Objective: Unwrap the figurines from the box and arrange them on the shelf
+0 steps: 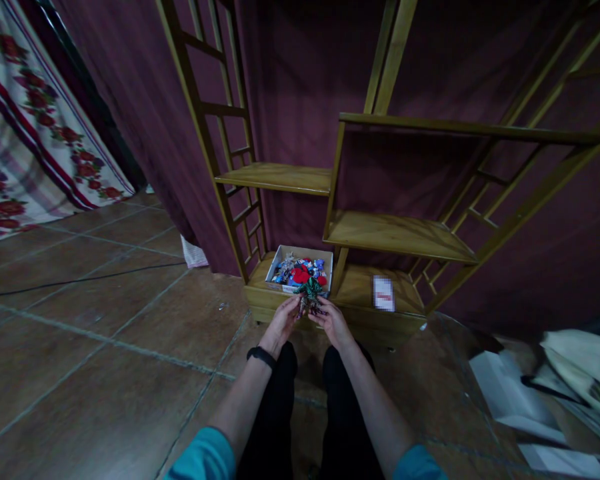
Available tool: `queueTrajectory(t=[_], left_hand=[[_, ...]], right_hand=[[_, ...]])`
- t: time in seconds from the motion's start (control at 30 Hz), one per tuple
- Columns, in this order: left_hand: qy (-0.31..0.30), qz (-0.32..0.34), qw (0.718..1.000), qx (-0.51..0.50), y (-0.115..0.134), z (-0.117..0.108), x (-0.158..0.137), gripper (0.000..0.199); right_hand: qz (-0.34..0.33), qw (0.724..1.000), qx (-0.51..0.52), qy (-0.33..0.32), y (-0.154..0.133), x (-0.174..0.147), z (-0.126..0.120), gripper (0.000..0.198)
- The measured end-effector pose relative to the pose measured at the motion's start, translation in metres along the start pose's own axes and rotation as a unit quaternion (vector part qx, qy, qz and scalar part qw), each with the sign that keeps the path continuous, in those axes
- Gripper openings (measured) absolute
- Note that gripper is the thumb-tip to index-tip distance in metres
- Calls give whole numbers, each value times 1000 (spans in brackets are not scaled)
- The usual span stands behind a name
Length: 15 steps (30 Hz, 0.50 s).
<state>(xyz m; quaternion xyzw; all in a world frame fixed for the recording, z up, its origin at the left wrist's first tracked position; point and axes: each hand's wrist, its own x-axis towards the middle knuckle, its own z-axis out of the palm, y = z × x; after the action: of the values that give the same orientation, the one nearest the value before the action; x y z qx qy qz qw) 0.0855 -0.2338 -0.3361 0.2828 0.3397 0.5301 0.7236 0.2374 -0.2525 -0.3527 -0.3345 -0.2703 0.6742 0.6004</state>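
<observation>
Between my left hand (281,325) and my right hand (333,324) is a small shiny bunch (311,292), green at the top with darker brownish strands below. Both hands grip it by its sides with curled fingers; its exact kind is too small to make out. Just behind it, a shallow white box (280,288) rests on the lowest shelf. Inside lie several small items in red, blue, purple and silver, including a bright red piece (301,275). The bunch covers part of the box's front right side.
A wooden shelf unit (380,235) with staggered boards stands ahead, before a maroon curtain (300,87). Low on its right lies a blurred white card (383,293). A black cable (105,273) crosses the tiles. White boards (513,390) and a pale bag (580,367) lie right.
</observation>
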Motion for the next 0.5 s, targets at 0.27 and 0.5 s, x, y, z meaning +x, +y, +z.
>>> queueTrajectory(t=[0.27, 0.5], left_hand=[[7, -25, 999, -43, -1, 3, -1, 16], [-2, -47, 998, -51, -3, -2, 6, 8]], right_hand=[[26, 999, -5, -33, 3, -1, 1, 40], [37, 998, -26, -34, 6, -1, 1, 37]])
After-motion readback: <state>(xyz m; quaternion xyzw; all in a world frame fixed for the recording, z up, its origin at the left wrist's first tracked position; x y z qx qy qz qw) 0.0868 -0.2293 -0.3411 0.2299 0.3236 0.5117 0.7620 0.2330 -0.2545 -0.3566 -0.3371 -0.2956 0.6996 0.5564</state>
